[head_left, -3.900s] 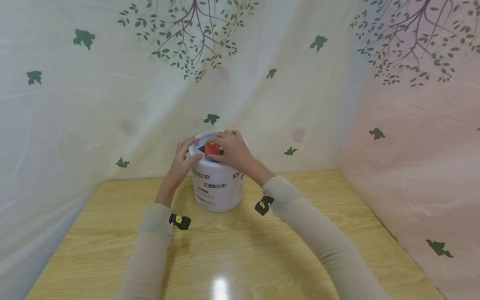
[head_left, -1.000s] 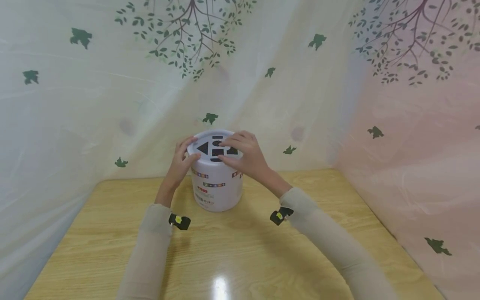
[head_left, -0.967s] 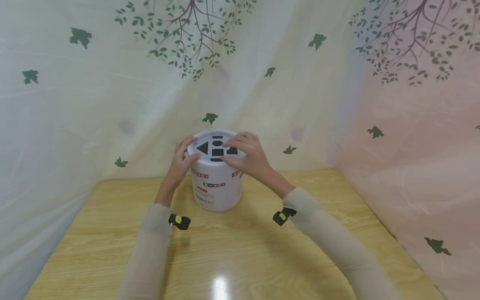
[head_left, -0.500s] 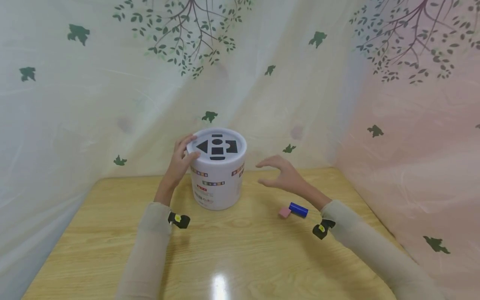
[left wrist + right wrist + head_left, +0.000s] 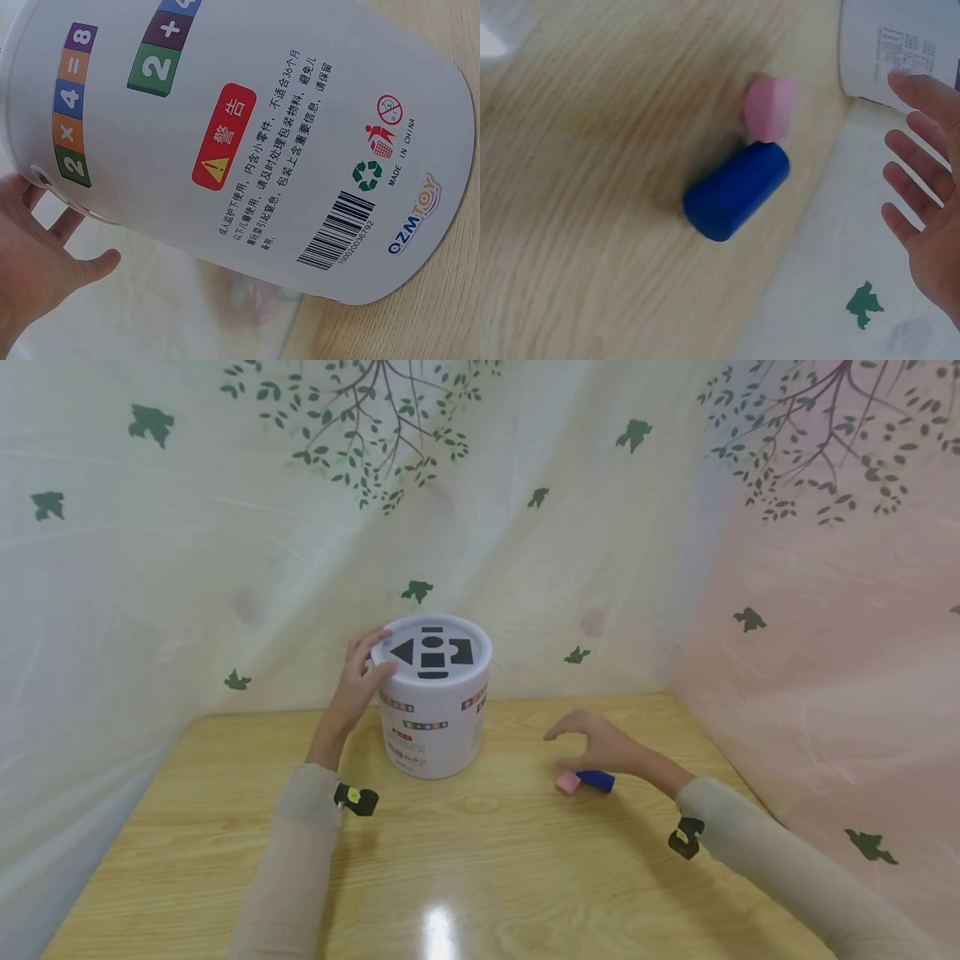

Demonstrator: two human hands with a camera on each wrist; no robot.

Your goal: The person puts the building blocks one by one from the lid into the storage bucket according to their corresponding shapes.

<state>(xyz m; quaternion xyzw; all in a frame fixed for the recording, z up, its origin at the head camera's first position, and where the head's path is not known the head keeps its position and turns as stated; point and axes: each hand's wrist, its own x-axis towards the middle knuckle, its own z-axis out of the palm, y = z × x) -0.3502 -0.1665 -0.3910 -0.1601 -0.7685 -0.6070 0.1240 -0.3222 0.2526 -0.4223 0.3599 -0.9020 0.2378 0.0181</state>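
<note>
A white bucket [image 5: 435, 735] stands upright on the table, its lid [image 5: 480, 670] pierced with dark shaped holes, among them a triangle, a circle and a square. My left hand [image 5: 356, 681] rests on the left edge of the lid, thumb and fingers spread along the rim. In the left wrist view the fingers pass behind the bucket's edge. My right hand [image 5: 603, 745] hovers with parted fingers over two blocks, holding nothing. They are a blue cylinder [image 5: 739, 191] and a small pink block [image 5: 776, 110] with one rounded side, lying end to end on the tabletop.
The wooden table [image 5: 450, 860] ends at a pale curtain [image 5: 315, 635] printed with leaves and birds, close behind the bucket. A pinkish curtain [image 5: 825, 693] borders the table's right edge. Wrist cameras are worn on both sleeves.
The right hand held a red block at the lid earlier; that block is no longer visible. This hand has since moved right and down to the two blocks. The left hand stayed on the rim.
</note>
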